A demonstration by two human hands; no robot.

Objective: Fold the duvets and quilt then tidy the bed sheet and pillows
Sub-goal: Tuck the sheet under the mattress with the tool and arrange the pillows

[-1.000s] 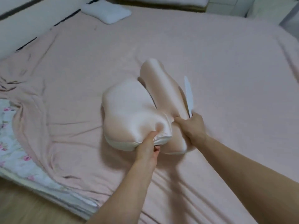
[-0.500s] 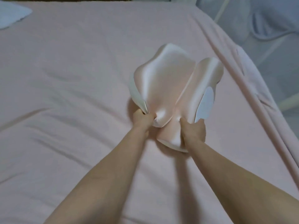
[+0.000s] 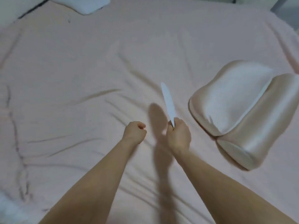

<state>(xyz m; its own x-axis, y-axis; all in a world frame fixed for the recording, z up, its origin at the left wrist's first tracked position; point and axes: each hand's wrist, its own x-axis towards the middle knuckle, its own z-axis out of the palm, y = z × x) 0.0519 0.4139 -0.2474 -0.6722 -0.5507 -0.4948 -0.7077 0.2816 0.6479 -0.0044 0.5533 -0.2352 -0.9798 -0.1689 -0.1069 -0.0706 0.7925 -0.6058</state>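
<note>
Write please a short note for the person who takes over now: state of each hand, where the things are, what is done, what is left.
Left hand: fingers curled, holding nothing, above the sheet.
Right hand: grips a thin white flat piece, pointing up and away.
The two satin pillows lie side by side, touching, at the right side of the bed.
A white pillow lies at the far left corner.
Done: satin pillows set down.
Left: smooth the wrinkled pink sheet, deal with the white piece, arrange the pillows.

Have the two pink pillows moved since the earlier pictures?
Yes. The pink pillows, earlier gripped in both hands above mid-bed, now lie released near the right edge of the bed sheet, far from the white pillow.
</note>
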